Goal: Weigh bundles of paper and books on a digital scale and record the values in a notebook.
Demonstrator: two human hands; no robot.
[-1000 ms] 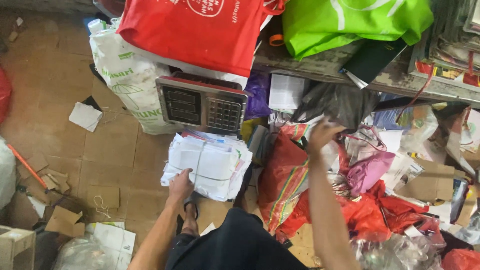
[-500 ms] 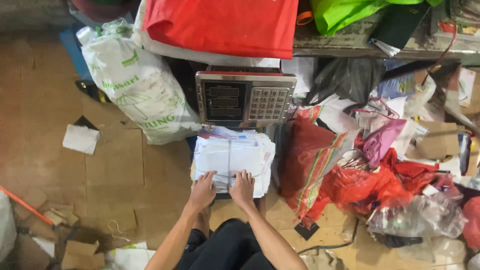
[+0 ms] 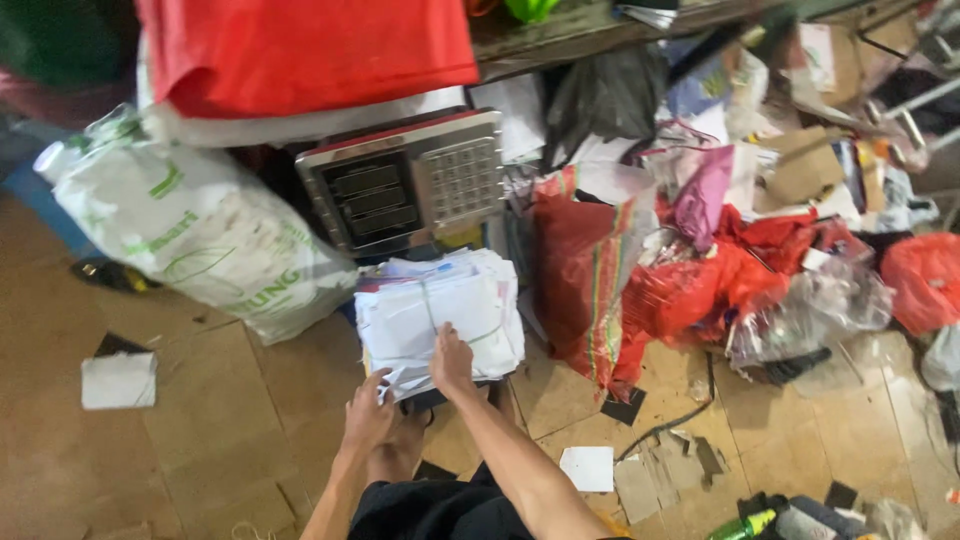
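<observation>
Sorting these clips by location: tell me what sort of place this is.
Probably a scrap or recycling collection spot. A tied bundle of waste paper sits under both hands, left hand and right hand, in front of a metal weighing scale display. Stuffed sacks and loose plastic bags crowd the cardboard-strewn floor.

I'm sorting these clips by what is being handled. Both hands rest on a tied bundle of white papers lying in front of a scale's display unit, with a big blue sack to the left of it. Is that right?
Not quite: the sack to the left is white with green print, not blue. The rest holds in the head view: the left hand and right hand rest on the tied bundle of white papers, which lies in front of the scale's display unit.
</observation>
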